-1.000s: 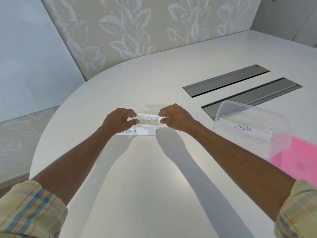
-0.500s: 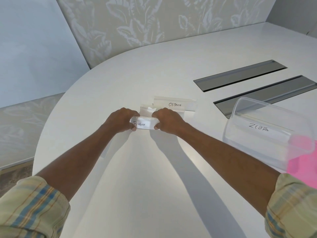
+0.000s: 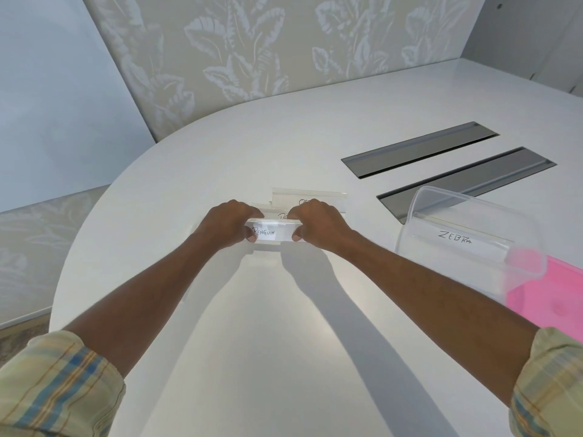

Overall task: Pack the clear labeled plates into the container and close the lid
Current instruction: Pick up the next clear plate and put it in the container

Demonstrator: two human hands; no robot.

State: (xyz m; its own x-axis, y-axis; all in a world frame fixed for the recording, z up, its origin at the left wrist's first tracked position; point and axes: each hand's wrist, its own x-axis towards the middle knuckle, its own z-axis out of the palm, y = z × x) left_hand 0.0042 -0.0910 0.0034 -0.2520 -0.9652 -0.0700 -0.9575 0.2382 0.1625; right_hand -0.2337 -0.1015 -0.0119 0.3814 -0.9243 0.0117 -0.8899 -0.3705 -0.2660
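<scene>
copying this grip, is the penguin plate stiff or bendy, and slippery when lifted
Probably stiff: the penguin plate runs straight between the left hand and right hand pinching its ends. Likely light, as fingertips alone seem to hold it. Its glossy clear face may be slippery.

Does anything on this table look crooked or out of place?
Only the clear container: one corner seems to overlap the pink lid, so it may sit tilted. Nothing looks spilled or broken.

"PENGUIN" on front plate; "ZEBRA" on right plate
</scene>
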